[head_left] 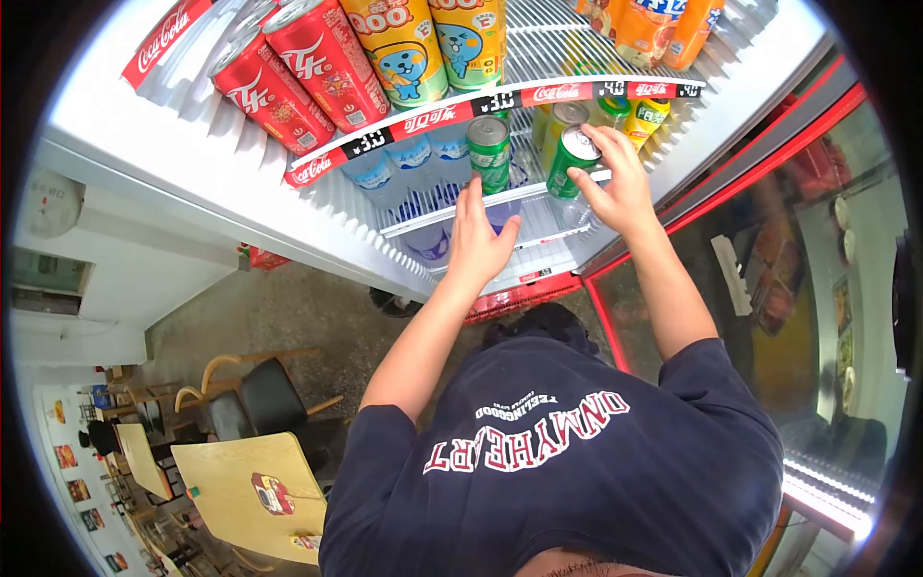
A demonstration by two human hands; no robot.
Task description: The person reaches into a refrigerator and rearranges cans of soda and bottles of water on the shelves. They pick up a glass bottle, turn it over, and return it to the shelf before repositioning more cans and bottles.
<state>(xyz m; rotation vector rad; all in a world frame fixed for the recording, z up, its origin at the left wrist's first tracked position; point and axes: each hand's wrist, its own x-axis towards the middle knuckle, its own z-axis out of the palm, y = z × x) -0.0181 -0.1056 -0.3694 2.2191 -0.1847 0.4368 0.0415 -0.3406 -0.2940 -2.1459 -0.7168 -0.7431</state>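
The right hand (620, 188) has its fingers curled round a green can (574, 159), held upright at the front edge of the fridge shelf (423, 219), with more cans (562, 120) at its 11 o'clock. The left hand (481, 240) is spread open and holds nothing, fingertips near the shelf rim, a second green can (488, 146) standing at its 12 o'clock. Judging by this, one green can looks shelved and the other is not yet let go.
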